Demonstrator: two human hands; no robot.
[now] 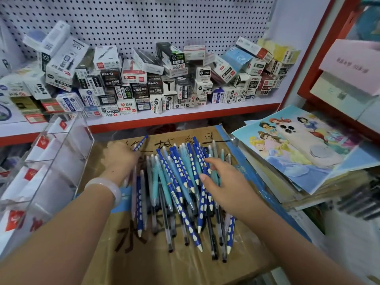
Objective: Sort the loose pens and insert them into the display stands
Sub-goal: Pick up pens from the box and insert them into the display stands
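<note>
Your left hand (121,156) reaches in from 8 o'clock and grips one blue pen with white dots (140,143), which sticks out past your fingers toward 1 o'clock. The hand is blurred, so you cannot tell exactly how the fingers wrap it. A pale bangle (107,189) sits on that wrist.

Your right hand (223,182) comes in from 4 o'clock with fingers spread and relaxed, holding nothing, its fingertips resting on the heap of loose pens (178,188). The heap lies at the centre of the cardboard box (144,262), dotted blue and plain teal barrels crossing each other, tips mostly toward 6 o'clock, with darker pens underneath.

The clear display stand (51,161) stands at 9 o'clock, just beside the box's left edge, its stepped compartments lined with white cards bearing red marks. Bare cardboard shows between the heap and that stand, and more at 6 o'clock below the pen tips.

At 3 o'clock a stack of picture books (298,153) overlaps the box's right edge, with a phone (304,140) lying on top, close to your right wrist. At 12 o'clock the red-edged shelf (185,117) carries piled pen boxes (144,79) against a pegboard (144,21).
</note>
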